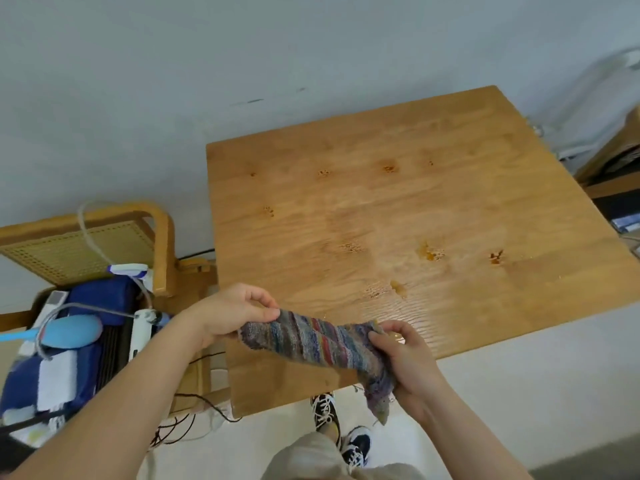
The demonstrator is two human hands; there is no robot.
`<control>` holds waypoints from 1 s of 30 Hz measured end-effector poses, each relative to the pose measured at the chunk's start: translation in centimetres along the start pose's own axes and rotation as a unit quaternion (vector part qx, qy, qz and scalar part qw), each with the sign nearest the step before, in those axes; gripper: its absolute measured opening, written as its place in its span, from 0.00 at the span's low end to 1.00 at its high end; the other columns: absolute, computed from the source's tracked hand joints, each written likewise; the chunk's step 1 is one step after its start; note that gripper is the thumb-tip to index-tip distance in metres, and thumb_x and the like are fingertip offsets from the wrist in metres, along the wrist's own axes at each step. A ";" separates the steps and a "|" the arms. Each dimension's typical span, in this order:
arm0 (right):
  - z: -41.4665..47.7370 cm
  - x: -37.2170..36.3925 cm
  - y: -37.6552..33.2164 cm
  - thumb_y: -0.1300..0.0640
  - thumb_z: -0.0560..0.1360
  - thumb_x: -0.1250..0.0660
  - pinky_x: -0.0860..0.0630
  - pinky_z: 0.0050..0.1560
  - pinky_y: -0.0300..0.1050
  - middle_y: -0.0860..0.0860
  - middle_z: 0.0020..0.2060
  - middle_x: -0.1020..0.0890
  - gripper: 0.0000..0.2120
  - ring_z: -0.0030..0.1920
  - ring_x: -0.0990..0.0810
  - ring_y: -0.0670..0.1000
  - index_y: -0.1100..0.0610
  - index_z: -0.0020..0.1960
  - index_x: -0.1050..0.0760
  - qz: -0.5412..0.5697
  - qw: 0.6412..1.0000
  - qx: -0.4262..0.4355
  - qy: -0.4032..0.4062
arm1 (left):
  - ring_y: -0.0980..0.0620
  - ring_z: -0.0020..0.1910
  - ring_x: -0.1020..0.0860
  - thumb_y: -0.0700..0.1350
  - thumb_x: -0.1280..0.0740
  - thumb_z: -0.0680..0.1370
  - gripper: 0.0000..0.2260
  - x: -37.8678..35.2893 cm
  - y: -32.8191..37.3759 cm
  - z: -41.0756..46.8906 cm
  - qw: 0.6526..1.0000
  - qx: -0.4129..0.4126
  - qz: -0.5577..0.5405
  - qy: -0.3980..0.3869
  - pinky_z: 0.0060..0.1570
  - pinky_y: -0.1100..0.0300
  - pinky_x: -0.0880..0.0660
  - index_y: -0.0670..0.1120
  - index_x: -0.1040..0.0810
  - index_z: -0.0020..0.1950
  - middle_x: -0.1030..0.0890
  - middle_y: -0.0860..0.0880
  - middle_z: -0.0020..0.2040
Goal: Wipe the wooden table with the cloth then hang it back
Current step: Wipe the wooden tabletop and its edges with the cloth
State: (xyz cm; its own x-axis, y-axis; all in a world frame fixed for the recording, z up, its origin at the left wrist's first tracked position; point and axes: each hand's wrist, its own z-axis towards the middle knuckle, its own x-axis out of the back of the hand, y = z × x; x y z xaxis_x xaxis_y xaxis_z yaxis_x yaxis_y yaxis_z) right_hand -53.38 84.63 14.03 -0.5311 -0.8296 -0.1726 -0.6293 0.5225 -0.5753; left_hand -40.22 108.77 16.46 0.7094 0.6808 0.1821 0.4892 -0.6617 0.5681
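No legible txt, labels, brands or nos. anywhere in view. Remote-like device (56, 300) on chair (162, 237): marks too blurred to read. Shoes (356, 445): b/w pattern only, no readable logo. Stack (626, 223) at rt edge: bluish print, too small and blurred to read. Cloth (311, 344): stripes only, no readable tag.
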 end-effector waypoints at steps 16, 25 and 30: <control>-2.1 -4.0 8.0 0.67 0.79 0.36 0.20 0.38 0.48 0.59 0.40 0.16 0.08 0.36 0.19 0.54 0.60 0.48 0.19 -0.074 0.994 0.070 0.027 | 0.52 0.39 0.25 0.42 0.28 0.74 0.07 3.5 -8.5 -2.5 0.992 0.001 0.011 0.128 0.36 0.59 0.28 0.44 0.20 0.51 0.20 0.45 0.43; 1.9 -9.8 14.9 0.43 0.83 0.51 0.39 0.72 0.61 0.51 0.75 0.33 0.22 0.77 0.41 0.54 0.46 0.73 0.32 -0.668 0.614 0.418 0.045 | 0.51 0.61 0.28 0.53 0.42 0.81 0.18 2.6 -11.2 5.3 0.958 -0.087 -0.113 0.249 0.60 0.53 0.31 0.49 0.32 0.70 0.27 0.52 0.62; 4.3 -10.2 16.8 0.37 0.82 0.55 0.51 0.74 0.61 0.49 0.80 0.49 0.25 0.79 0.51 0.53 0.38 0.78 0.50 -0.772 0.509 0.380 0.010 | 0.50 0.59 0.24 0.52 0.49 0.84 0.17 2.2 -12.0 8.0 0.938 -0.115 -0.242 0.219 0.61 0.49 0.27 0.49 0.31 0.69 0.24 0.50 0.60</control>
State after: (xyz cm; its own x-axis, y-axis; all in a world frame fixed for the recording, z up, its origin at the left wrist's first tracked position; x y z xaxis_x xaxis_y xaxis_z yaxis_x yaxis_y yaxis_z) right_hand -56.12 101.07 2.67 0.2534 -0.1286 0.9588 0.0934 -0.9832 -0.1566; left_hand -40.46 115.69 3.63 0.1312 0.9813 0.1406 0.5423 -0.1898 0.8184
